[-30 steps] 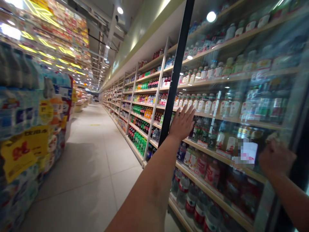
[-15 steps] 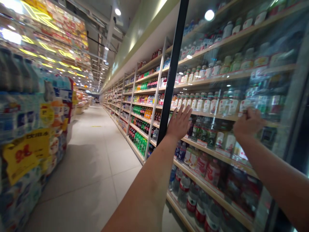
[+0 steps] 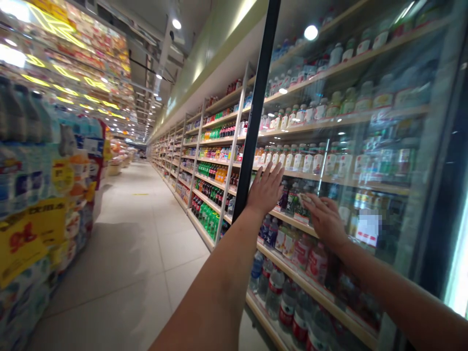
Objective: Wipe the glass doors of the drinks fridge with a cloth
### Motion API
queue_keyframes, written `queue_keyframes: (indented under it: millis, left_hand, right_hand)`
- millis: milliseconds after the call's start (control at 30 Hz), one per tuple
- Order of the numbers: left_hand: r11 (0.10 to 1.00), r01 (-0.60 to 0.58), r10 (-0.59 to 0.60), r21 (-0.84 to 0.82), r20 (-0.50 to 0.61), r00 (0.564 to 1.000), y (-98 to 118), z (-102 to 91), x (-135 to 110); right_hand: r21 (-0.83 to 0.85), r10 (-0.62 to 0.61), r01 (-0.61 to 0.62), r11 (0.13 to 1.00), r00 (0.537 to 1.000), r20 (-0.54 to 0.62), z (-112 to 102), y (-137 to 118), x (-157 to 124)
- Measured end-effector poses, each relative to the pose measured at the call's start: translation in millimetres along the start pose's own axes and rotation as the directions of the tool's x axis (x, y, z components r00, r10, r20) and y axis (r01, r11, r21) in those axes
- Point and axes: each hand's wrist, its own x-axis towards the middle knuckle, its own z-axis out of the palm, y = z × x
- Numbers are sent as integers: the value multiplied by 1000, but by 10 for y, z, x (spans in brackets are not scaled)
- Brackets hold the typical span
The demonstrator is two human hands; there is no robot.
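My left hand [image 3: 265, 190] lies flat on the glass door [image 3: 329, 187], fingers spread, close to its black frame edge [image 3: 252, 122]. Farther right and slightly lower, my right hand [image 3: 327, 219] is at the same pane with its fingers together. At its fingertips shows a small pale cloth-like piece [image 3: 305, 199], mostly covered by the hand, so its exact kind is unclear. Through the glass, rows of white-labelled bottles [image 3: 298, 158] stand on the shelves around both hands.
Open shelves of drinks [image 3: 215, 170] run along the right wall past the door. A pale tiled floor [image 3: 146, 234] forms the aisle. Stacked bottle packs [image 3: 22, 170] with a yellow price sign [image 3: 32, 239] stand on the left. A bright strip [image 3: 457, 273] shows at the right edge.
My right hand has moved left and down across the glass, closer to my left hand, and its fingers have straightened from a fist. The left hand stays against the pane. The view has shifted slightly.
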Motion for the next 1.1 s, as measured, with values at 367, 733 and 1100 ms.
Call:
queue_keyframes:
  millis: [367, 733, 1100]
  left_hand:
    - [1000, -3, 4, 23, -15, 1000, 6, -9, -12]
    - [999, 7, -5, 43, -47, 999, -17, 80, -4]
    - [1000, 17, -16, 8, -45, 999, -8, 59, 5]
  right_hand:
    - [34, 120, -116, 993, 969, -215, 346, -499, 857]
    - [47, 155, -148, 988, 954, -256, 442, -513, 1188]
    - [-46, 39, -47, 998, 987, -159, 335, -333, 750]
